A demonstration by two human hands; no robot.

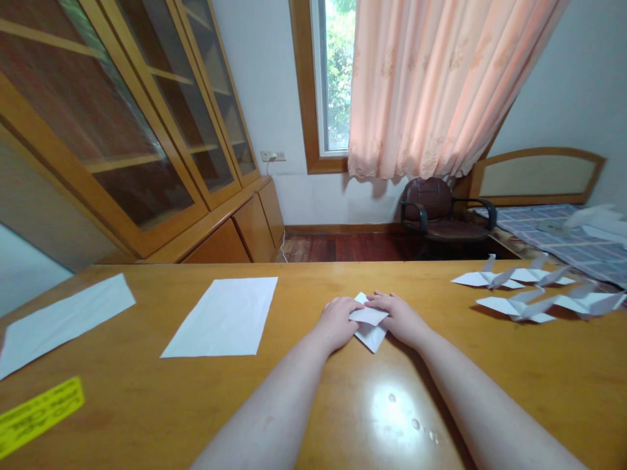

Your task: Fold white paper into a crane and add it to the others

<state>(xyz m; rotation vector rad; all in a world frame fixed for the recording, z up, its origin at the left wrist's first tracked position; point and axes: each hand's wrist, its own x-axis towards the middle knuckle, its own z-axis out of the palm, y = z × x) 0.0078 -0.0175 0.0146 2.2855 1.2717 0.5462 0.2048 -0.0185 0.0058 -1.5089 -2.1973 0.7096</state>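
Note:
A small folded sheet of white paper lies on the wooden table, its near corner pointing toward me and one flap lifted in the middle. My left hand holds its left side, fingers bent over the edge. On the opposite side my right hand grips the paper, fingertips near the raised flap. The two hands almost meet over the far part, which they partly cover. Some of the fingertips are hidden by the flap.
Several folded white paper birds stand at the table's right. A flat white sheet lies left of my hands, another sheet farther left. A yellow label shows at lower left. Beyond the table stands a chair.

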